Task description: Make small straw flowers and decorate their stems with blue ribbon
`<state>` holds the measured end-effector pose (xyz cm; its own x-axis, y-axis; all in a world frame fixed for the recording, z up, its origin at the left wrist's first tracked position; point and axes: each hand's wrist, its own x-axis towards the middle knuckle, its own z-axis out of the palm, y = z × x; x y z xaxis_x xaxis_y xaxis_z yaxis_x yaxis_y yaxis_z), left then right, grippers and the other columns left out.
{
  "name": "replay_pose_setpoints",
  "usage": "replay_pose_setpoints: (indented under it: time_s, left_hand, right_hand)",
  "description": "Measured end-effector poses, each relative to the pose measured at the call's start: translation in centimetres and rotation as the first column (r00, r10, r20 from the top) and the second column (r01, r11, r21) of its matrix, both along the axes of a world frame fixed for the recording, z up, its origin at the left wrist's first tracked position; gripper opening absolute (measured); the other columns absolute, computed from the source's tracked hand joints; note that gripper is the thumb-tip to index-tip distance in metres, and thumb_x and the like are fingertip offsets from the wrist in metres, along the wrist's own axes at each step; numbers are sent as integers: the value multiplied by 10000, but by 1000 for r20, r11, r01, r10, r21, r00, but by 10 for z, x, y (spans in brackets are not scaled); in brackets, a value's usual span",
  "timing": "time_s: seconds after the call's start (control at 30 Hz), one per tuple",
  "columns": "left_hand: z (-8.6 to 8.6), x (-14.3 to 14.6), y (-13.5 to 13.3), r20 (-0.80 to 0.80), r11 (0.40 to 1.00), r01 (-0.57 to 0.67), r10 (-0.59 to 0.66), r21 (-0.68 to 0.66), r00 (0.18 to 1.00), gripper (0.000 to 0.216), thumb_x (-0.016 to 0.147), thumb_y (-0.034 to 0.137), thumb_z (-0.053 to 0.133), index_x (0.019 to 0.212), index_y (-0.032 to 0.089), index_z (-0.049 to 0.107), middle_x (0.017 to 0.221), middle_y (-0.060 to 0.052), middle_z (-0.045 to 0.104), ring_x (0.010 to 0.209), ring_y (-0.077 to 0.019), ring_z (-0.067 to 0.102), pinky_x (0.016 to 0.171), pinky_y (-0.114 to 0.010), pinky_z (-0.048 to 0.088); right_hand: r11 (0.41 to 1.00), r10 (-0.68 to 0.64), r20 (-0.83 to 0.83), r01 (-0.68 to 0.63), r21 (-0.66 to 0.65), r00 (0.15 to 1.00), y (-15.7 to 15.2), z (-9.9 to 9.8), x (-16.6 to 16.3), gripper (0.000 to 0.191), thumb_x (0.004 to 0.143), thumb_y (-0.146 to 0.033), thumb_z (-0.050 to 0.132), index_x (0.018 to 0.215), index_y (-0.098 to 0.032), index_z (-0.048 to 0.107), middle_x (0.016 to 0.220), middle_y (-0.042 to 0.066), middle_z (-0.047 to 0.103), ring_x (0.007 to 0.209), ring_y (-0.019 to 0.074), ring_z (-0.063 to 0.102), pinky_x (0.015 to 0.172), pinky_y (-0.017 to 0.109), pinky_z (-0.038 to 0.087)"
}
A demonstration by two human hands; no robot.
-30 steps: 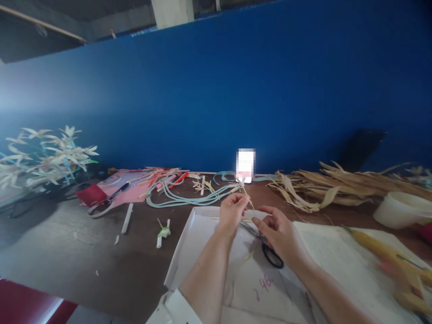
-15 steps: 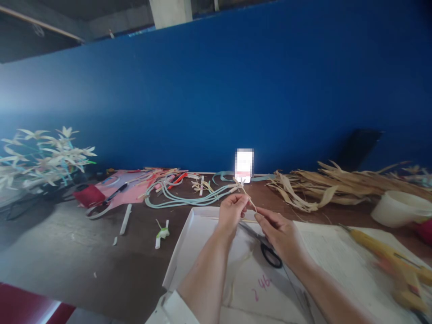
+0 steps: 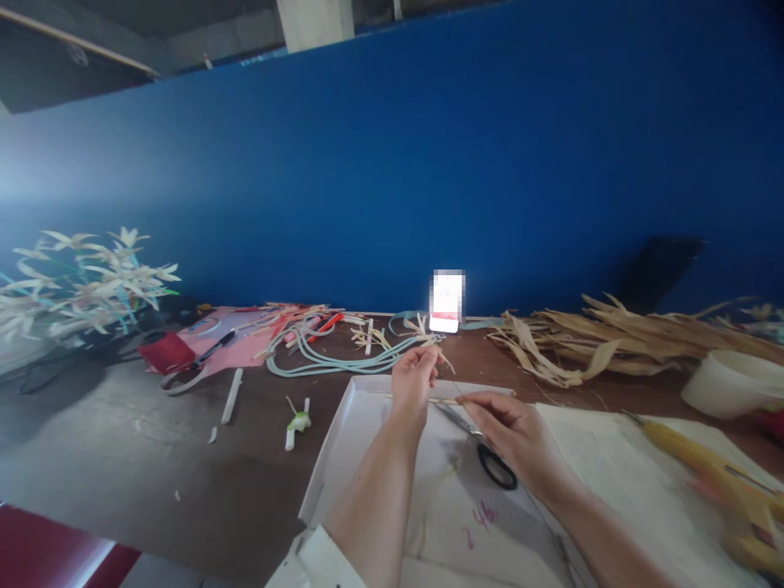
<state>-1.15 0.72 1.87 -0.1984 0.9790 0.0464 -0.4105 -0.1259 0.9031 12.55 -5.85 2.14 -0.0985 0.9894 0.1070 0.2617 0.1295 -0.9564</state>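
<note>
My left hand (image 3: pixel 414 379) is raised over the far edge of a white tray (image 3: pixel 343 441), fingers pinched on a small pale straw flower (image 3: pixel 427 331) with thin dry strips. My right hand (image 3: pixel 513 433) is lower and to the right, fingers closed in a pinch on a thin straw strip (image 3: pixel 446 401) that lies level toward the left hand. Black-handled scissors (image 3: pixel 483 451) lie on the tray just under the right hand.
Dried husk leaves (image 3: pixel 600 339) are heaped at the back right beside a white bowl (image 3: pixel 728 384). A yellow glue gun (image 3: pixel 710 461) lies on printed paper at right. Pale blue cords (image 3: pixel 324 351), pink paper and a lit phone (image 3: pixel 447 302) sit behind. A straw-flower bunch (image 3: pixel 79 282) stands at left.
My hands have drawn apart: the left hand has lifted slightly with the flower, and the right hand has dropped down and right, pulling the thin strip away level.
</note>
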Motion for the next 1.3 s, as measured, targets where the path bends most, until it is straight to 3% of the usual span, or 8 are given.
replay_pose_setpoints:
  time_s: [0.17, 0.3, 0.5, 1.3]
  left_hand:
    - [1, 0, 0, -27, 998, 54, -53, 33, 998, 266, 659, 378, 656, 744, 127, 633, 691, -25, 603, 467, -37, 376, 424, -176, 260]
    - [3, 1, -4, -55, 992, 104, -101, 65, 993, 280, 675, 394, 644, 757, 127, 649, 679, -20, 593, 449, -30, 356, 424, -183, 252]
    - [4, 2, -5, -64, 987, 134, -129, 89, 990, 300, 684, 408, 641, 780, 124, 659, 662, -16, 573, 447, -29, 346, 425, -185, 239]
    - [6, 2, -9, -89, 967, 233, -224, 105, 971, 316, 717, 427, 617, 742, 114, 651, 606, -11, 536, 443, -29, 318, 439, -197, 210]
  right_hand:
    - [999, -29, -16, 30, 42, 999, 1, -1, 1, 345, 783, -459, 546, 940, -182, 681, 718, 36, 642, 564, 124, 511, 457, 212, 346]
    - [996, -91, -44, 92, 14, 995, 5, -6, 2, 369, 775, -475, 555, 956, -174, 670, 571, -3, 561, 432, 78, 392, 389, 207, 261]
    - [995, -98, -40, 98, -8, 994, 6, -8, 3, 364, 766, -476, 562, 952, -183, 673, 484, -41, 478, 387, 65, 319, 373, 210, 236]
    - [988, -142, -56, 145, 49, 988, 9, -8, 3, 420, 743, -508, 563, 961, -170, 686, 487, -17, 505, 408, 83, 376, 365, 210, 252]
